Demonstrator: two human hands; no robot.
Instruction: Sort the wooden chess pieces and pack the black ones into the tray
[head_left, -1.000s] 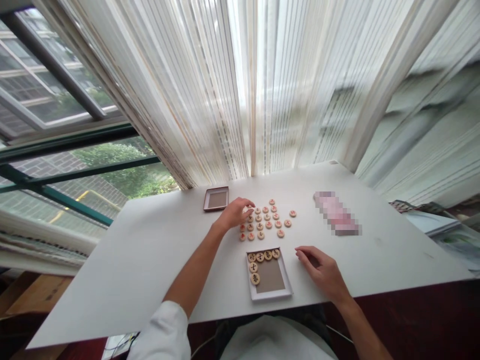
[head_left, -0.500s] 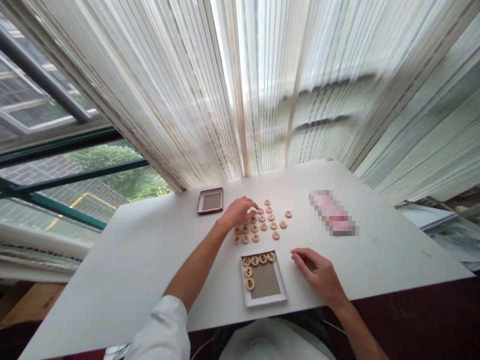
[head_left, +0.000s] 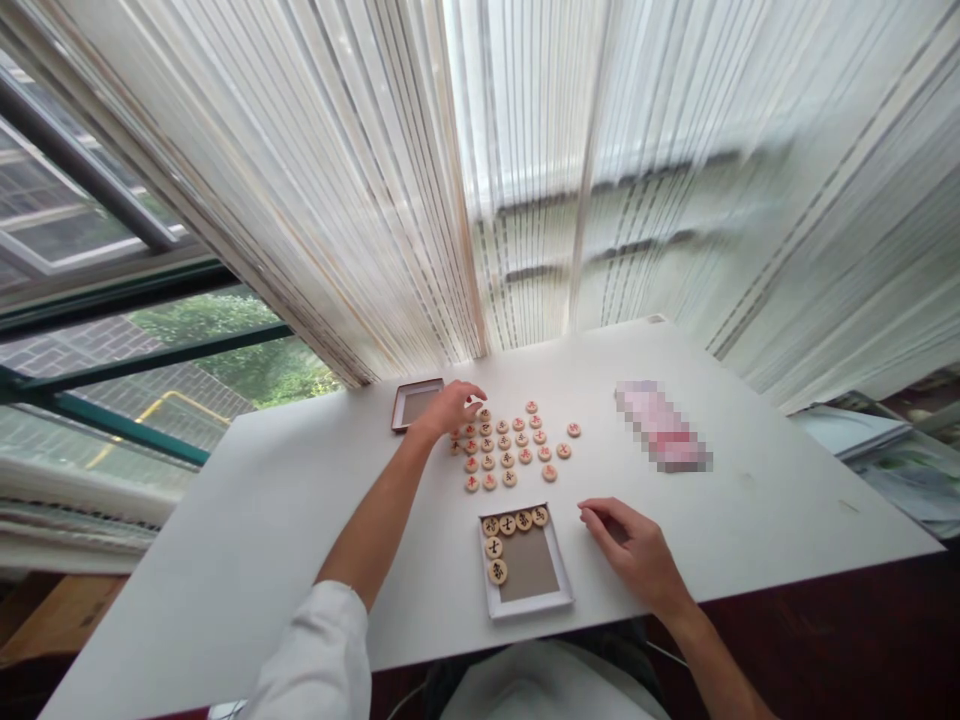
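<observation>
My left hand (head_left: 450,408) reaches over the far left of the xiangqi pieces, thumb and fingers apart, with no piece visible between them. Just by its thumb lies a black-marked piece (head_left: 484,414). Several round wooden pieces, red-marked (head_left: 518,424) and black-marked (head_left: 488,462), lie face up in loose rows on the table. Nearer to me sits a shallow white-rimmed box (head_left: 561,575) with several black-marked pieces (head_left: 508,523) along its top and left sides. Right of this box, my right hand (head_left: 630,545) rests on the table with its fingers curled in, apparently holding nothing.
A brown-edged box part (head_left: 397,412) lies at the back left, partly behind my left hand. Toward the right is a pixelated pink item (head_left: 664,425). The white table (head_left: 247,560) meets curtains (head_left: 375,200) at the back; papers (head_left: 855,435) stand beyond its right edge.
My left hand has moved left across the pieces, uncovering several that it hid, and its fingers now show apart. My right hand stays in place. The view has shifted slightly.
</observation>
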